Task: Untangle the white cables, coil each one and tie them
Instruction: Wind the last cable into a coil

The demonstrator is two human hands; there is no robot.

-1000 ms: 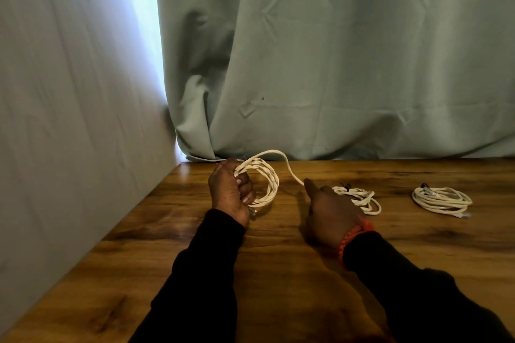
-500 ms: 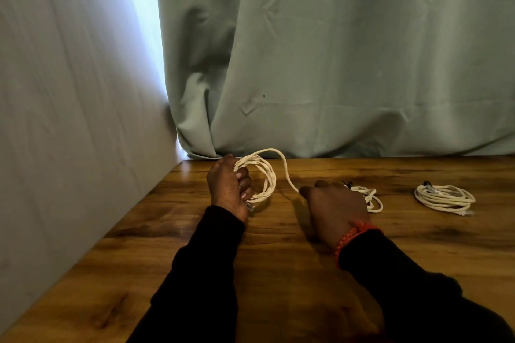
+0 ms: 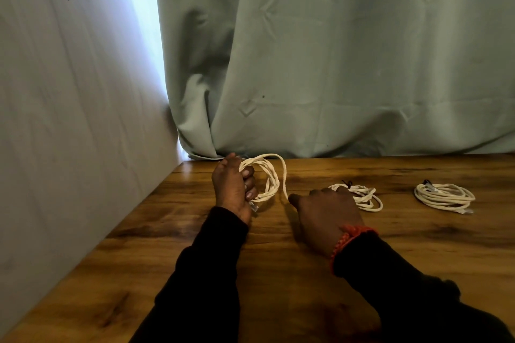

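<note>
Cable coil [image 3: 266, 178] gripped in left hand [image 3: 232, 189], held above desk [image 3: 278, 273]. Loose end pinched by right hand [image 3: 324, 213]. End best kept tight, wound evenly onto coil, then tied.

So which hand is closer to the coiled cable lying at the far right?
Right. The right hand lies left of the far-right coiled cable, one bundle between; the left hand is farther left.

No text, label, brand, number or sign can be read anywhere in the head view, on any surface or object.
</note>
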